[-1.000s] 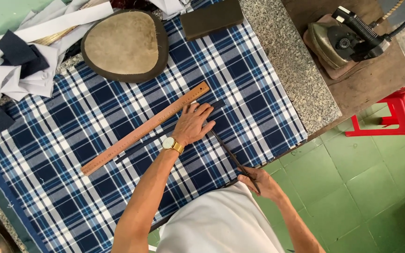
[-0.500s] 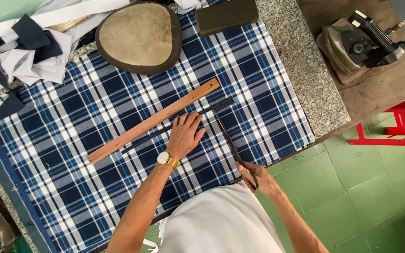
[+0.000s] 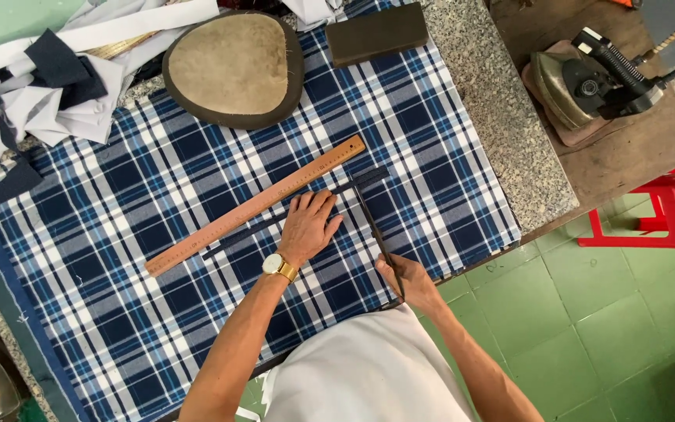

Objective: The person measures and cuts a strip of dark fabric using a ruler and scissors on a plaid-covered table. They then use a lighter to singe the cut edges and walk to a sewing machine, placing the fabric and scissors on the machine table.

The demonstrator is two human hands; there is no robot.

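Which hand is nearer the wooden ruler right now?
Left. The left hand lies flat on the plaid fabric, fingertips at the wooden ruler. The right hand holds scissors near the table edge, farther away.

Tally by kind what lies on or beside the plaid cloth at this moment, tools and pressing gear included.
Wooden rulers: 1, the ruler beside the left hand
Scissors: 1, the scissors held in the right hand
Oval pressing pads: 1
Dark rectangular blocks: 1
Irons: 1
Red stools: 1
Total: 6
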